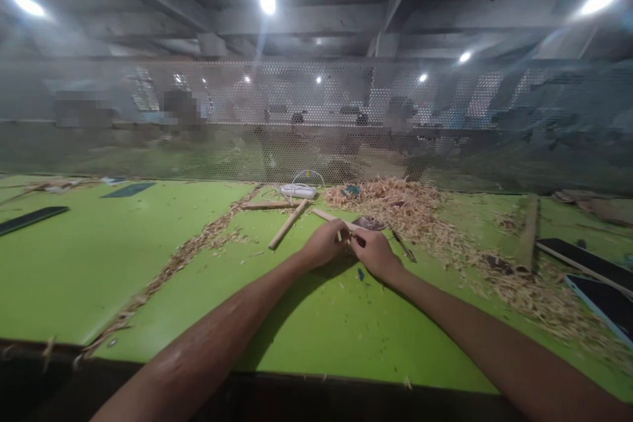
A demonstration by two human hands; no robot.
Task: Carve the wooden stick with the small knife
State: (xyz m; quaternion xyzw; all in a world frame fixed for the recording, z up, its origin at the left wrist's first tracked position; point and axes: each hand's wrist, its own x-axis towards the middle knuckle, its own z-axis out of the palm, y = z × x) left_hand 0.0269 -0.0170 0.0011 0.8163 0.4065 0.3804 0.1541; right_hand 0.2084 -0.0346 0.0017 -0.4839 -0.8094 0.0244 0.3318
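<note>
My left hand (324, 243) and my right hand (374, 251) are close together over the green table (346, 330), fingertips nearly meeting. Both hands are closed in a pinch; what they hold between them is too small to make out. Just behind the fingers a light wooden stick (326, 215) slants toward my right hand, which hides its near end. Another wooden stick (289, 224) lies to the left of my left hand, and a third stick (270, 205) lies crosswise behind it. A thin dark tool (404, 246) rests right of my right hand.
Wood shavings (395, 201) are heaped at the back and trail to the right. A white power strip (298, 191) stands near the mesh screen (316, 145). Phone-like dark slabs (588, 262) lie at the right, beside a wooden piece (529, 237). Another dark slab (33, 218) lies far left.
</note>
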